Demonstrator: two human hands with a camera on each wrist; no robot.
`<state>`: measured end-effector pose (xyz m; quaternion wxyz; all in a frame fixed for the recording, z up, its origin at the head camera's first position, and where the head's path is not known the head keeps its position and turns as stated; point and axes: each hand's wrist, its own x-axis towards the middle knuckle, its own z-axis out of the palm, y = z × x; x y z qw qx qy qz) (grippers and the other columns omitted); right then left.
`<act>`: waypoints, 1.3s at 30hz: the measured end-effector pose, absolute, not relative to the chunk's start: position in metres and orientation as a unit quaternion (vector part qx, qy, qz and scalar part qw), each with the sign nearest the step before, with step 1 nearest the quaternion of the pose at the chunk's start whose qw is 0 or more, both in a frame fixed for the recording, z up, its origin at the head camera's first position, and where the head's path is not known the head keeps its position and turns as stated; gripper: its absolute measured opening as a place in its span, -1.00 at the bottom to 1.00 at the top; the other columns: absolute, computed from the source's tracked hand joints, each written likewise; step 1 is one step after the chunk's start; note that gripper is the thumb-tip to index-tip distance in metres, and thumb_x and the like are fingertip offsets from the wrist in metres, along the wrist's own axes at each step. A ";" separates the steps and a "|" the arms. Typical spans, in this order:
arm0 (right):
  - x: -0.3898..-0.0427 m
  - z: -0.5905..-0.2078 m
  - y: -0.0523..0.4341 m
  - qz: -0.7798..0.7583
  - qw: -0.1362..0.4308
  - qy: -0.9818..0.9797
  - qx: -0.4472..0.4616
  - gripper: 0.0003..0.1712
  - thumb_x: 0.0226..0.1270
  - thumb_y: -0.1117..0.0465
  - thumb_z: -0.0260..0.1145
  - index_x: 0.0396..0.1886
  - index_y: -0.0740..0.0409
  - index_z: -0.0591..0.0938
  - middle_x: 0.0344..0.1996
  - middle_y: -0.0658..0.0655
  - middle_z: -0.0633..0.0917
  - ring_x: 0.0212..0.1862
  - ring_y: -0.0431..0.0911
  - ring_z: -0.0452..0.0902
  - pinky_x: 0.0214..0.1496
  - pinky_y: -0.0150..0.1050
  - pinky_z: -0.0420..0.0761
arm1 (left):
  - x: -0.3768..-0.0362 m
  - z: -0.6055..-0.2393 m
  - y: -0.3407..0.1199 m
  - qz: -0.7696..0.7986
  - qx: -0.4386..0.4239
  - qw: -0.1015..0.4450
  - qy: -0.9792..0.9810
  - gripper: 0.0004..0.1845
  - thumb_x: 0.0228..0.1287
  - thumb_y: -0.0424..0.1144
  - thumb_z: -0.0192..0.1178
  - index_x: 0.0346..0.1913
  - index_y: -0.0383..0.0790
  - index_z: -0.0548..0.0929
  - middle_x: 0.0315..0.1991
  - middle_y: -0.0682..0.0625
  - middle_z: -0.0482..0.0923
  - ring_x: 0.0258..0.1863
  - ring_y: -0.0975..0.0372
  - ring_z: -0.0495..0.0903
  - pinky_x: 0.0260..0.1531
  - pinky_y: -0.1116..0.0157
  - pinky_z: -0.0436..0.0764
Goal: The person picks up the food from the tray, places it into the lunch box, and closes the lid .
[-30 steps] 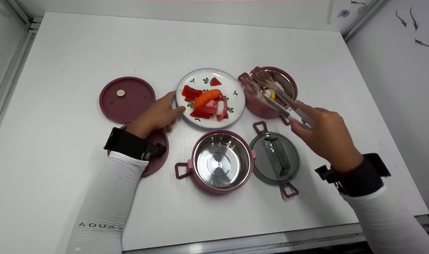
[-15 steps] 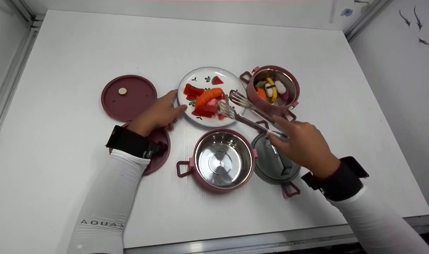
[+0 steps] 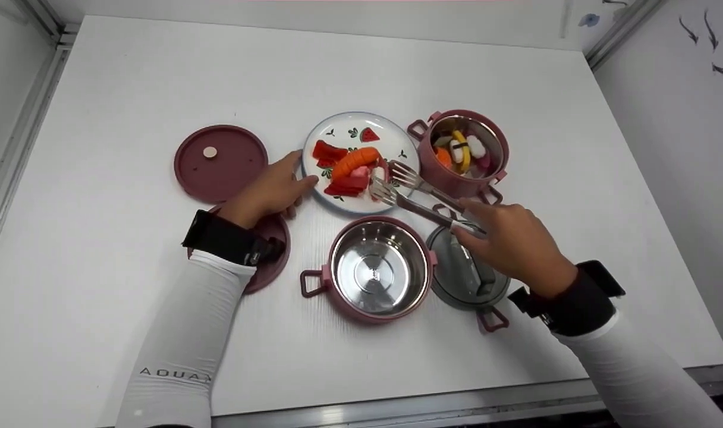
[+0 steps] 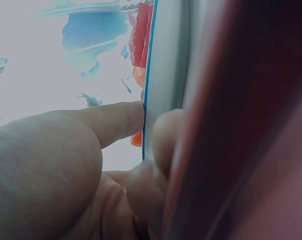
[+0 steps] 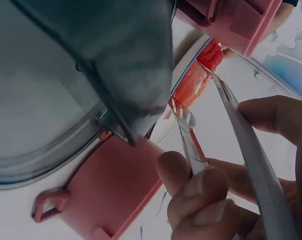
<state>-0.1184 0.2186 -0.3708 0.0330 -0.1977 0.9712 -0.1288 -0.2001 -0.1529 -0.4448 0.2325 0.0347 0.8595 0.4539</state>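
Mid-frame: flowered plate (image 3: 392,132) bearing orange carrot-like piece (image 3: 354,164) and red pieces (image 3: 346,186). Left hand (image 3: 272,187) at the plate's left rim, thumb and forefinger parted, fingertips touching the edge. Right hand (image 3: 513,244), right of centre, gripped round metal tongs (image 3: 426,212), whose tips stand apart over the plate's right side, by a red-and-white piece (image 3: 379,173); contact unclear. Upper right, pink pot (image 3: 448,180) with mixed toy food; lower centre, steel-lined pot (image 3: 373,276); beside it, grey lid (image 3: 456,270); upper left, maroon disc (image 3: 219,169)
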 end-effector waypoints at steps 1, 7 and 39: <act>-0.119 -0.371 0.218 -0.128 0.038 0.972 -0.195 -0.51 0.36 0.05 0.35 0.22 0.15 0.64 -0.76 0.00 0.41 -0.61 -0.12 0.25 -0.57 -0.25 0.26 | -0.200 -0.444 -0.153 0.455 0.034 0.232 0.859 -0.24 0.49 0.04 0.07 0.60 0.03 -0.01 -0.49 -0.06 0.47 -0.72 0.19 0.54 -0.62 0.27 0.60; -0.119 -0.371 0.216 -0.127 0.040 0.973 -0.189 -0.49 0.40 0.02 0.31 0.25 0.16 0.62 -0.73 0.01 0.47 -0.59 -0.10 0.30 -0.53 -0.24 0.30 | -0.198 -0.442 -0.153 0.456 0.033 0.231 0.859 -0.26 0.50 0.03 0.07 0.59 0.04 0.00 -0.49 -0.07 0.47 -0.73 0.19 0.53 -0.62 0.25 0.60; -0.116 -0.385 0.232 -0.147 -0.036 0.969 -0.197 -0.52 0.40 0.14 0.35 0.24 0.23 0.62 -0.59 0.16 0.67 -0.52 -0.05 0.53 -0.40 -0.16 0.49 | -0.199 -0.443 -0.151 0.460 0.043 0.223 0.858 -0.28 0.50 0.00 0.06 0.58 0.01 0.03 -0.53 -0.05 0.46 -0.75 0.20 0.51 -0.65 0.25 0.60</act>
